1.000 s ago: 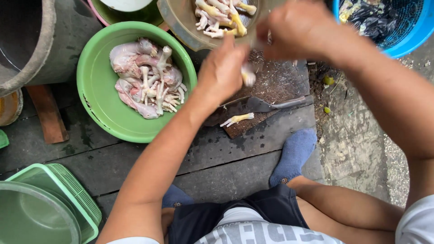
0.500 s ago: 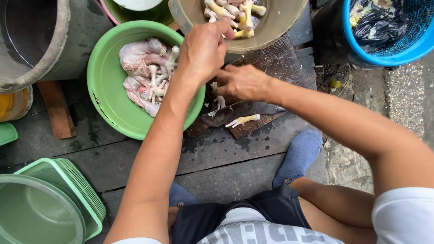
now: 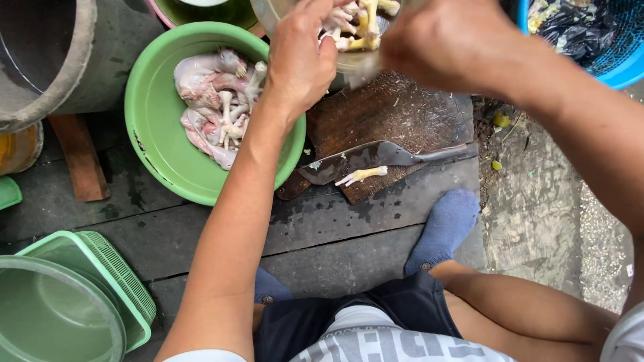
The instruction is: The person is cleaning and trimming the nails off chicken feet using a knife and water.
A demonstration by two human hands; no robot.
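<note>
My left hand (image 3: 302, 60) reaches into a tan bowl (image 3: 345, 64) at the top, its fingers curled around one of the pale chicken feet (image 3: 365, 27) piled there. My right hand (image 3: 449, 43) hovers blurred beside the bowl's right edge, closed in a fist; I cannot see whether it holds anything. Below them lies a dark wooden chopping board (image 3: 402, 114). A cleaver (image 3: 376, 155) rests flat on it, with one cut chicken foot (image 3: 362, 175) by the blade. A green bowl (image 3: 154, 161) at left holds raw chicken pieces (image 3: 208, 100).
A grey concrete tub (image 3: 54, 60) stands at top left. A green plastic container with a lid (image 3: 74, 302) sits at bottom left. A blue basket (image 3: 624, 67) with a black bag is at top right. My sock-covered foot (image 3: 446, 228) rests by the board.
My right hand has risen from the chopping board to the tan bowl's edge. My left hand stays at the bowl, fingers deeper among the feet. The view has shifted closer.
</note>
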